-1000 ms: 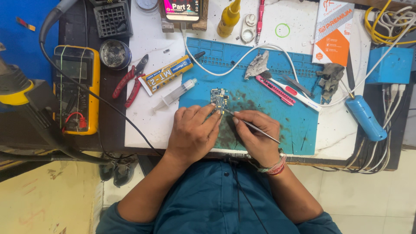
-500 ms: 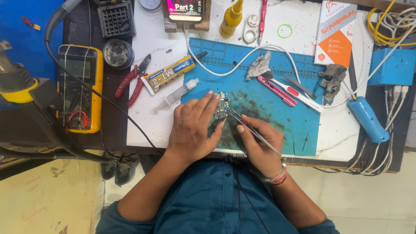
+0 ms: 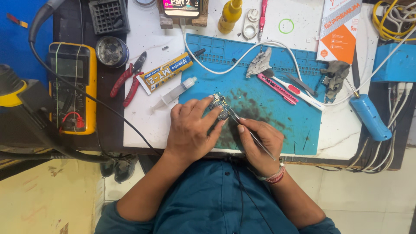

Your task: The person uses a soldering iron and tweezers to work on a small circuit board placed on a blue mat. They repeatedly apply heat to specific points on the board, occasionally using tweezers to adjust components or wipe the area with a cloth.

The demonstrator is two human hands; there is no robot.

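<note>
Now the left hand (image 3: 190, 132) has slid up, fingers clamped on the board (image 3: 219, 106) at the mat's (image 3: 294, 125) centre, while the right hand (image 3: 260, 143), at 4 o'clock, pinches tweezers (image 3: 247, 130) meeting it.

Small green circuit board (image 3: 219, 106): near half covered by left hand (image 3: 190, 130) fingers; components too small to resolve. Thin metal tweezers (image 3: 253, 136): mid-length hidden inside right hand (image 3: 258, 143) grip. Phone on wooden stand (image 3: 182, 8) and yellow cable coil (image 3: 390, 19): cropped by top edge.
</note>
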